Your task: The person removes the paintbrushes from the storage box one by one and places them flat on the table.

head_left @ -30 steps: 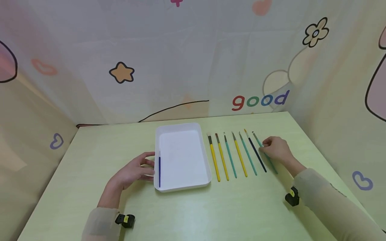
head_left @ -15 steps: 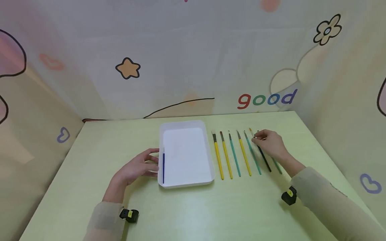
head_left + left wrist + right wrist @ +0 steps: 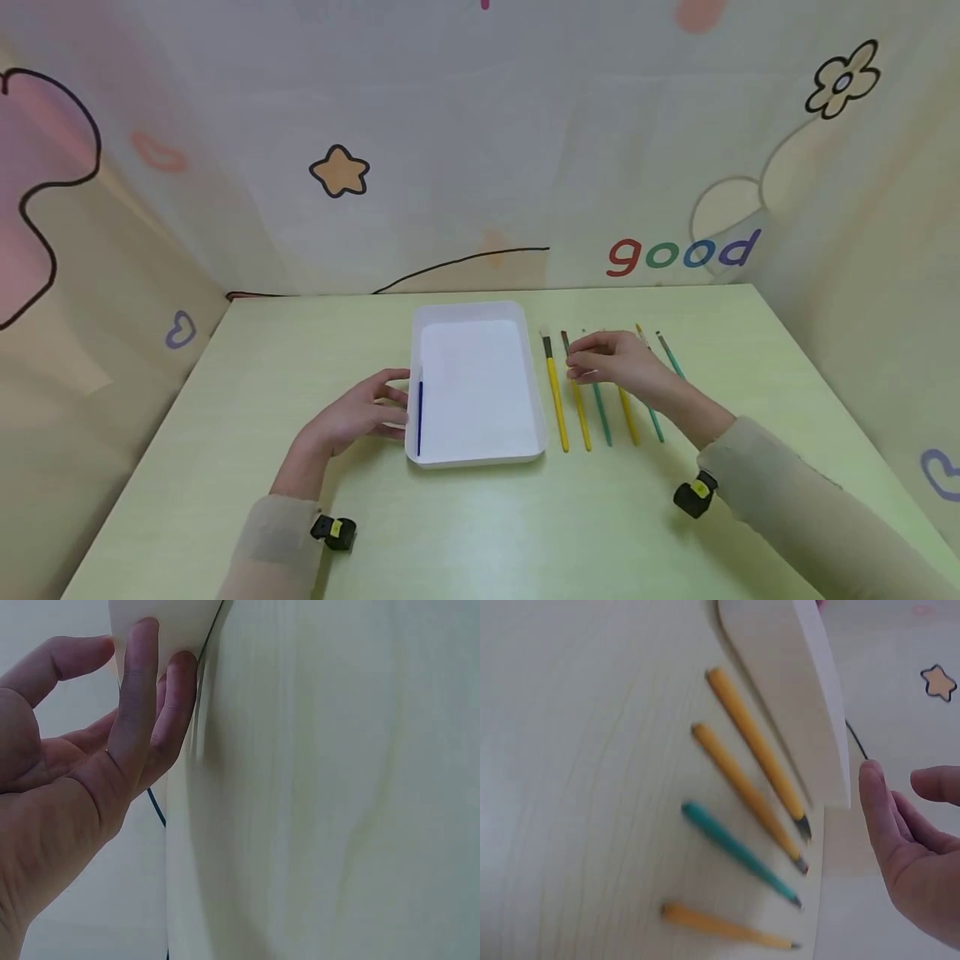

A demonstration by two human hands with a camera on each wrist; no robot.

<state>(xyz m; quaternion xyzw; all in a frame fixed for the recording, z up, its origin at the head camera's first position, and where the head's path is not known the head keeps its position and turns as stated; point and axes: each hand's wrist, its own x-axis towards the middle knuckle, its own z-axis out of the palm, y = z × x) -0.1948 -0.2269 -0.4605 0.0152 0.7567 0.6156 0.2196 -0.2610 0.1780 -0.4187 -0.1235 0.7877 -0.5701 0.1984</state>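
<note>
My left hand [image 3: 365, 408] touches the left outer wall of a white tray [image 3: 480, 375] with loosely spread fingers; the left wrist view shows fingertips against the tray wall [image 3: 169, 634]. Inside the tray, along its left side, lies a dark blue paintbrush [image 3: 420, 417]. My right hand [image 3: 622, 362] hovers over a row of paintbrushes right of the tray, thumb and fingers apart and holding nothing in the right wrist view. Nearest the tray is a yellow paintbrush [image 3: 557, 400], then another yellow paintbrush [image 3: 580, 417] and a teal paintbrush [image 3: 602, 417]. The hand partly covers several brushes.
Farther right, a teal paintbrush [image 3: 671, 357] shows its upper part beyond my wrist. The pale table [image 3: 480, 533] meets a patterned cloth backdrop [image 3: 450, 183] at the back and both sides. A small black camera [image 3: 695, 493] sits at my right wrist.
My right hand has swept left over the row, from the rightmost teal paintbrush to near the yellow ones. The left hand stays at the tray. The head view has shifted slightly.
</note>
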